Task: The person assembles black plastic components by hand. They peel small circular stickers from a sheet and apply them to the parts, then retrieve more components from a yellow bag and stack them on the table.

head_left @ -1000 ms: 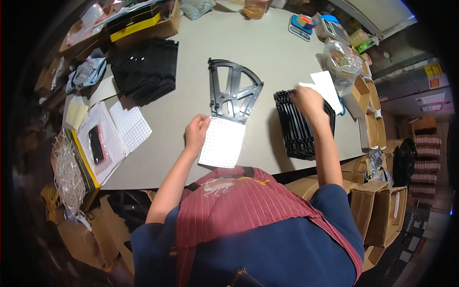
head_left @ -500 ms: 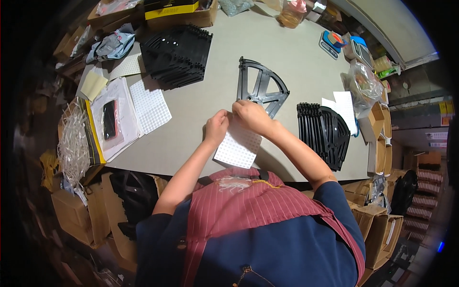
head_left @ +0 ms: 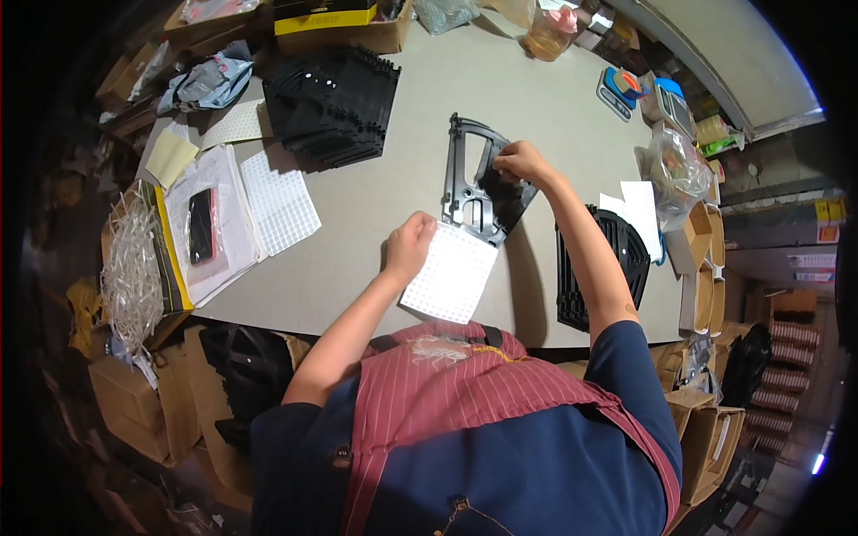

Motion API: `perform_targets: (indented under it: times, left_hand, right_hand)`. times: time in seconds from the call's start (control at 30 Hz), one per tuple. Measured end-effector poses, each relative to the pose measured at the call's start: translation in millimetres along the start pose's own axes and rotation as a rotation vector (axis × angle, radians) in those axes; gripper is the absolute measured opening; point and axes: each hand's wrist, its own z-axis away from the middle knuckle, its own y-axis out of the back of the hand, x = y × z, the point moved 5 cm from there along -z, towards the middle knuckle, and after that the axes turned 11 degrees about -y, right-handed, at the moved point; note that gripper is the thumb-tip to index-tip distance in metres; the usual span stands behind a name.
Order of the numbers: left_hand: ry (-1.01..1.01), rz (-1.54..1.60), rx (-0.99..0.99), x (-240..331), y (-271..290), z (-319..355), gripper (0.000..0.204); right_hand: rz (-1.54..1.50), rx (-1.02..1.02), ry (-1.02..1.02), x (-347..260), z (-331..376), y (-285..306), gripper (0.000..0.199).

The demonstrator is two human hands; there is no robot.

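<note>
My left hand [head_left: 412,245] is closed on the upper left edge of a white sheet of small round stickers [head_left: 451,272]. The sheet lies close to my body, just below a black fan-shaped plastic frame [head_left: 460,161]. Over the right side of that frame is my right hand [head_left: 523,164], its fingers pinched together and casting a shadow on the plastic. Whatever those fingertips hold is too small to make out. To the right, partly behind my right forearm, stands a row of similar black frames [head_left: 617,259].
A tall stack of black frames [head_left: 335,107] sits at the back left. Nearer are another sticker sheet [head_left: 279,204] and a phone [head_left: 202,225] on papers. A small scale [head_left: 617,94], clear bag [head_left: 679,165] and cardboard trays [head_left: 697,268] line the right side.
My right hand has left the sticker sheet and moved up and right over the black frame. My left hand has stayed at the sheet, shifting slightly.
</note>
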Motion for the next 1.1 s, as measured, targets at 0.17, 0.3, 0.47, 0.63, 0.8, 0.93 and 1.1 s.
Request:
perform_targets:
  times: [0.17,0.3,0.47,0.63,0.8,0.93,1.1]
  left_hand:
    - [-0.090,0.044,0.076,-4.8,1.9,-0.8,0.022]
    - [-0.061,-0.031,0.050,3.2,3.3,-0.2,0.021]
    - [-0.099,-0.032,0.058,-5.1,1.1,0.7,0.021]
    - [-0.058,-0.006,-0.022,-5.8,5.2,1.9,0.020]
    - [-0.064,-0.004,0.006,-4.4,0.7,1.1,0.019]
    - [-0.053,-0.070,0.026,3.1,-2.0,0.2,0.019]
    - [-0.031,-0.072,-0.018,-1.9,-6.1,0.8,0.019]
  right_hand:
    - [0.254,0.288,0.062,5.8,-18.4,-0.5,0.032]
    - [0.426,0.419,0.003,13.4,-17.8,6.3,0.058]
    - [0.322,0.358,-0.009,7.3,17.8,-11.5,0.068]
    - [-0.145,0.364,0.036,38.4,86.8,65.7,0.047]
    - [0.177,0.590,-0.236,147.5,186.7,192.0,0.043]
    - [0.358,0.557,-0.398,218.9,234.7,215.6,0.041]
    - [0.573,0.272,-0.532,224.2,210.2,150.5,0.054]
